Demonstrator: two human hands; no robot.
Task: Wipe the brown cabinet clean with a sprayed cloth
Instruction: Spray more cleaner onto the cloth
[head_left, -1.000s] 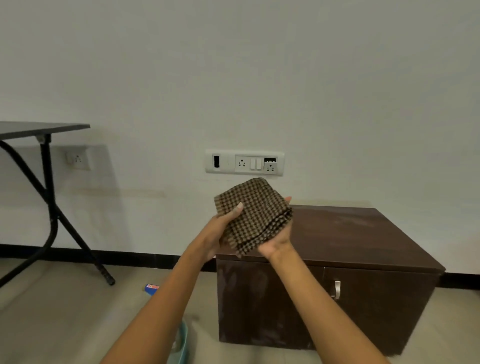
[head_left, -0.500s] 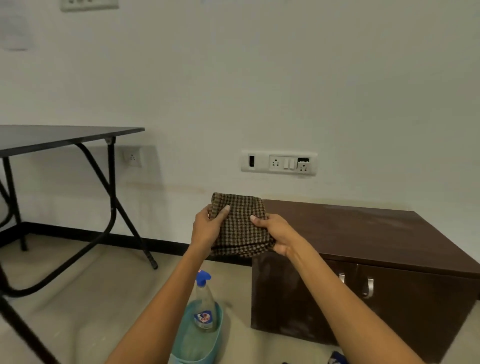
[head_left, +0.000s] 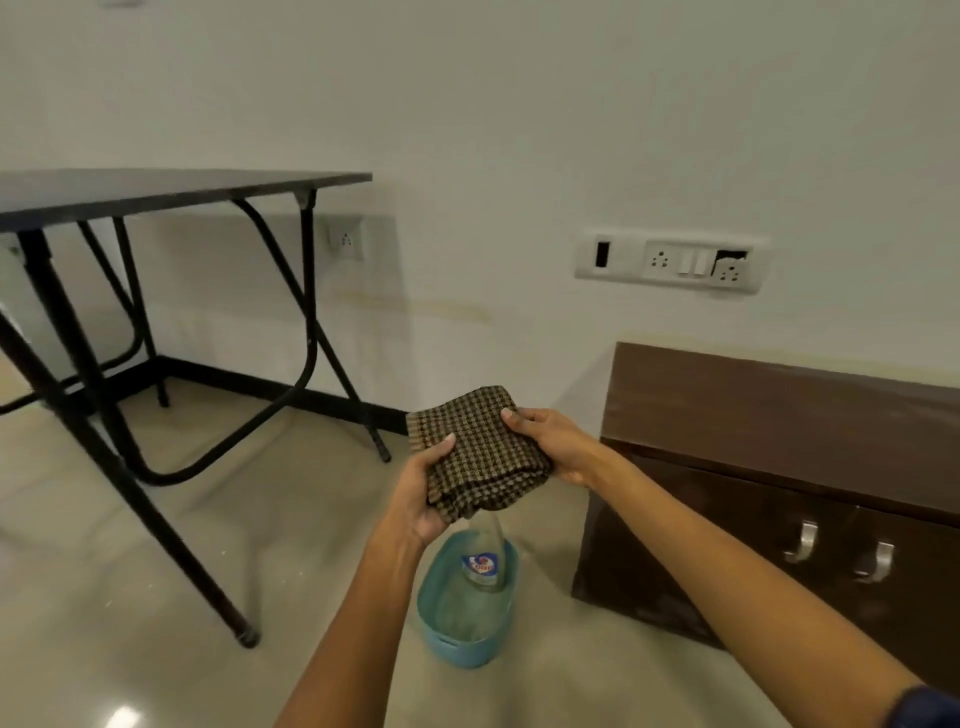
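Black metal legs on the folding table (head_left: 171, 195) fill the left side of the frame, nothing on top that I can see from here. Moving right to the middle, the person has a checked brown cloth (head_left: 480, 457), folded into a thick pad and held in the air over the floor. Left hand (head_left: 423, 493) cups it from below with the thumb pressed on top; right hand (head_left: 553, 441) pinches the upper right edge, fingers curled closed on the fabric. So both hands are gripping it, neither is free.

Directly under the cloth, lower centre, sits a teal tub (head_left: 441, 639) on the floor, with a spray bottle (head_left: 480, 564) standing upright in it. The bottle's top is hidden behind the cloth, so the nozzle isn't visible. The tub otherwise looks empty, though I can't fully tell.

My guess is the next move is grabbing that bottle, which stands straight down from the hands, long axis vertical. The left hand looks nearer to it.

Over on the right side, the brown cabinet (head_left: 779, 410) stands against the wall, top looking dusty, well apart from the cloth. No wiping yet.
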